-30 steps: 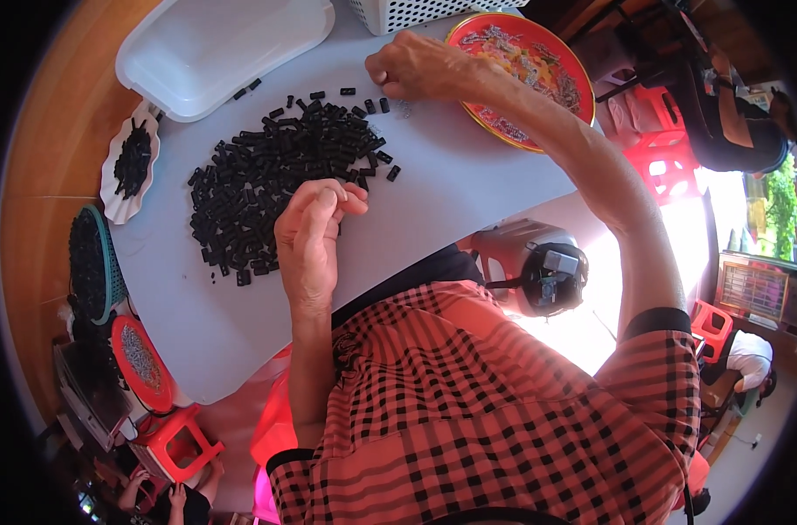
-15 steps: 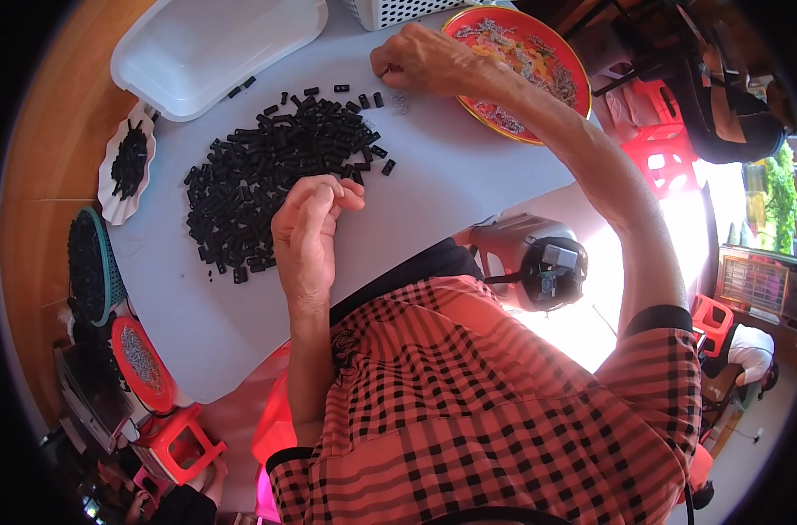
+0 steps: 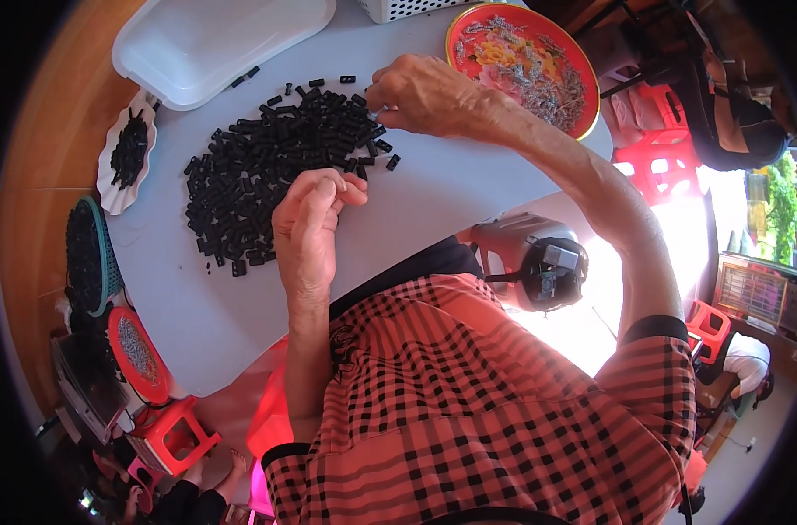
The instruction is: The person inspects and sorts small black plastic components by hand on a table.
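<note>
A heap of short black cylindrical pieces (image 3: 267, 162) lies spread on the pale grey table. My left hand (image 3: 309, 232) hovers at the heap's near right edge, palm turned up, with thumb and fingers curled together. Whatever it holds, if anything, is hidden. My right hand (image 3: 429, 96) reaches over the heap's far right edge, knuckles up and fingers bent inward in a pinch. Its fingertips are close to the black pieces, and what is between them is too small to make out. Behind that hand is a round red tray (image 3: 455, 39) with a flower pattern, holding many small silvery metal parts.
A white plastic tub (image 3: 215, 52) and a perforated white basket (image 3: 416, 9) stand at the far edge. On the left are a scalloped white dish (image 3: 110, 197) of black pieces, a teal-rimmed basket (image 3: 110, 262) and a red tray (image 3: 158, 385) of metal parts. Other people sit farther off.
My right hand has come nearer, from beside the red tray to the edge of the black heap. The left hand has stayed almost still, fingers curled.
</note>
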A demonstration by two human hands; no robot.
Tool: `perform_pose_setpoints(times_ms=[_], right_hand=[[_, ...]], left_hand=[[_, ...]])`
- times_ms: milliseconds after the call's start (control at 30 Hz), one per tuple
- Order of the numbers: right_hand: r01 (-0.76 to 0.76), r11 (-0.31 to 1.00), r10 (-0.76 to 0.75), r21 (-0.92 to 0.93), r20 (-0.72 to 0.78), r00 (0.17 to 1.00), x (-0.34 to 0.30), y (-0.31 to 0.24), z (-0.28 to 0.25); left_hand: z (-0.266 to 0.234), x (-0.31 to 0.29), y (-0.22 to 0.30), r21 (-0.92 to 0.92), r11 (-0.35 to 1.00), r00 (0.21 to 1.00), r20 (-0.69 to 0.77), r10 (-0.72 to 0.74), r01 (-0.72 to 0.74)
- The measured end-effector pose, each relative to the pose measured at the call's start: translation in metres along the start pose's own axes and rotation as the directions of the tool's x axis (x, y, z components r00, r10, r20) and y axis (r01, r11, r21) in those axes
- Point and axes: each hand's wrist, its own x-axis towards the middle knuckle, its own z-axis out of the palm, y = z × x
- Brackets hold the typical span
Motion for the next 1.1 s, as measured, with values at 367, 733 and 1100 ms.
perform_pose_setpoints(times_ms=[367,733,1100], right_hand=[[-0.049,0.993,0.032,-0.110,-0.154,0.987,-0.003,-0.004,0.007],[-0.075,0.854,0.112,0.515,-0.041,0.993,-0.008,-0.048,-0.008],[-0.157,0.770,0.394,0.618,-0.268,0.879,-0.004,-0.026,-0.006]], left_hand=[[0.002,0.002,0.004,-0.005,1.000,1.000,0.014,0.021,-0.021],[0.014,0.003,0.008,0.711,0.684,0.958,-0.054,0.283,-0.163],[0.004,0.095,0.036,0.860,0.050,0.800,0.450,0.396,-0.509]])
